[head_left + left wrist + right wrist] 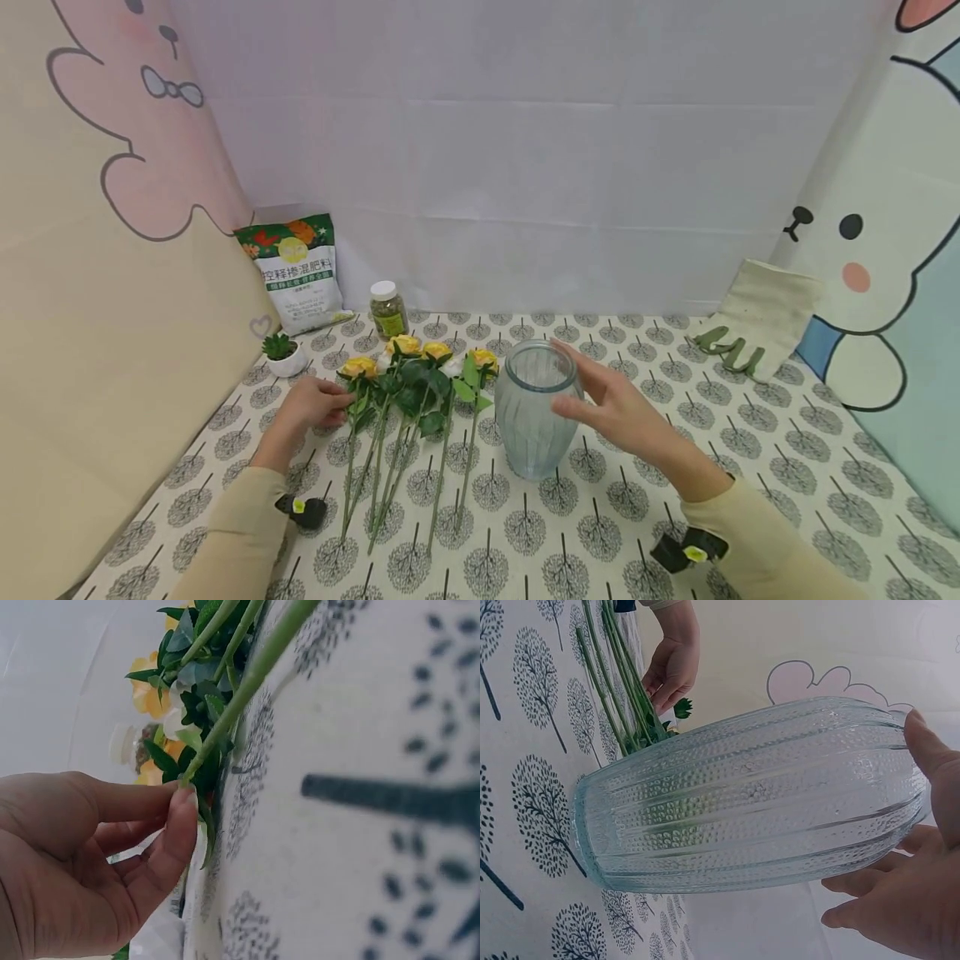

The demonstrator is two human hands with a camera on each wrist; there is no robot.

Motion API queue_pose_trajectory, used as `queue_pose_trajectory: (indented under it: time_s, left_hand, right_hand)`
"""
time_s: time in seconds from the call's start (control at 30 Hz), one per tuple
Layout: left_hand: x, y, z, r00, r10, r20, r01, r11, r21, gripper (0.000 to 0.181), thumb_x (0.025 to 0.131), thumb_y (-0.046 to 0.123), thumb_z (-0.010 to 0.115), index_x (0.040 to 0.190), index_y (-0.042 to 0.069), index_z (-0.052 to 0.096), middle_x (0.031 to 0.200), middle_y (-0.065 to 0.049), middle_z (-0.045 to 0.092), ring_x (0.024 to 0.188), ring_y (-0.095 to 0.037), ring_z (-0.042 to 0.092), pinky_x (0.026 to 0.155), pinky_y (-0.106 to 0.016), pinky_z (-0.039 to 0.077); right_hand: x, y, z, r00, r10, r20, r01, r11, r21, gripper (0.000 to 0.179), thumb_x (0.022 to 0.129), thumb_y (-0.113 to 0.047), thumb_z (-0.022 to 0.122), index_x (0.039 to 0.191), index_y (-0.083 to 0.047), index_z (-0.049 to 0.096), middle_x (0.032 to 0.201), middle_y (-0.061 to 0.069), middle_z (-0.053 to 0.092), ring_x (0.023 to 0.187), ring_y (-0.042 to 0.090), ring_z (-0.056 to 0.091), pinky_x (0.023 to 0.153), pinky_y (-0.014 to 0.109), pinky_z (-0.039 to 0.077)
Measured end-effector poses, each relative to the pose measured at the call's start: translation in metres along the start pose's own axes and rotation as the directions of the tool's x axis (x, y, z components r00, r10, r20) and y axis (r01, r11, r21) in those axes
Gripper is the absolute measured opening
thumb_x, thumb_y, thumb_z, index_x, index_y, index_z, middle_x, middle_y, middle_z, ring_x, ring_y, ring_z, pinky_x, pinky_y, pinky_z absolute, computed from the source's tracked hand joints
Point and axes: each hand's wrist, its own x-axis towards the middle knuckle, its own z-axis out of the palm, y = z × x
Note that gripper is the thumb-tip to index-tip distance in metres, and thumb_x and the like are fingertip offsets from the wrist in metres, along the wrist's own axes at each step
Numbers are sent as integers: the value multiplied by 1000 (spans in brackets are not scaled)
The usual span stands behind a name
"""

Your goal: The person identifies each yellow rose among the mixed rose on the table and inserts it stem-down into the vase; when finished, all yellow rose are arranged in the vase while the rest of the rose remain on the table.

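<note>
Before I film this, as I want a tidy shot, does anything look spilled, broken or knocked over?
Nothing stands out: the glass vase stands upright, the jar is capped, the flowers lie in a loose row, and no spill or breakage shows.

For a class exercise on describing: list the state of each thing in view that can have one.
Vase: upright, no flowers inside
Flowers: lying side by side
Jar: upright, lid on
Bag: standing, tilted
Plant: upright, potted
Gloves: unworn
Left hand: pinching a stem
Right hand: spread, at the vase's top
</note>
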Motion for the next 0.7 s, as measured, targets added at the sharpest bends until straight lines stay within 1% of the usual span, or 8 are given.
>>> queue_pose_trajectory:
  time_s: [0.13,0.2,0.3,0.37,0.47,0.53,0.6,0.7]
  left_hand:
    - [-2,3,-3,1000,10,-7,-10,1000,-16,33,99,7,63,125,-13,59,90,-14,68,69,-15,68,68,-33,61]
    - [-3,3,-3,1000,19,-14,-19,1000,-1,34,99,9,62,125,-13,59,93,-16,67,71,-16,68,68,-34,61]
    - [-2,2,-2,1000,22,-13,-21,998,65,41,102,19,59,130,-11,58,93,-14,66,72,-17,66,66,-35,60]
    - [-1,1,0,1000,16,-9,-15,994,112,44,102,28,59,127,-8,62,84,-9,64,67,-17,61,61,-33,56]
    - [0,-1,3,1000,27,-8,-25,987,161,42,99,33,65,120,-3,68,77,-5,61,61,-17,54,55,-32,48]
    - [0,-1,5,999,48,-11,-45,982,183,37,97,30,68,114,-2,72,82,-8,62,60,-18,51,53,-33,45]
    - [-2,-1,6,997,69,-27,-62,978,201,36,96,28,70,116,-2,71,94,-11,65,65,-19,55,55,-34,48]
    - [-4,0,3,997,62,-49,-51,980,192,41,97,30,69,121,-3,69,102,-16,64,72,-21,58,60,-36,52]
  right_hand:
    - [-1,0,0,1000,7,-1,-7,1000,5,77,96,-21,70,160,-15,27,163,9,25,148,34,24,117,58,19]
    - [-1,0,0,1000,7,-3,-7,1000,7,77,96,-21,70,159,-15,27,163,8,25,148,34,24,117,58,19]
    - [-1,1,0,1000,2,-3,-2,1000,7,77,96,-21,70,159,-14,27,163,9,25,148,34,24,117,58,19]
    - [-1,2,0,1000,-1,-1,1,1000,9,77,96,-21,70,159,-12,27,163,9,25,148,34,24,117,58,19]
    - [-1,3,0,1000,-3,1,3,1000,15,78,96,-21,70,159,-10,26,163,9,25,148,34,24,117,57,19]
    - [-1,2,0,1000,-2,0,2,1000,20,78,96,-21,70,159,-12,26,163,8,25,148,33,24,117,57,19]
    - [-1,2,0,1000,-5,-2,5,1000,21,77,96,-21,70,159,-14,27,163,8,26,148,33,24,117,57,19]
    - [-1,2,0,1000,-7,-2,7,1000,13,77,96,-22,70,159,-15,28,162,9,27,148,33,24,117,58,19]
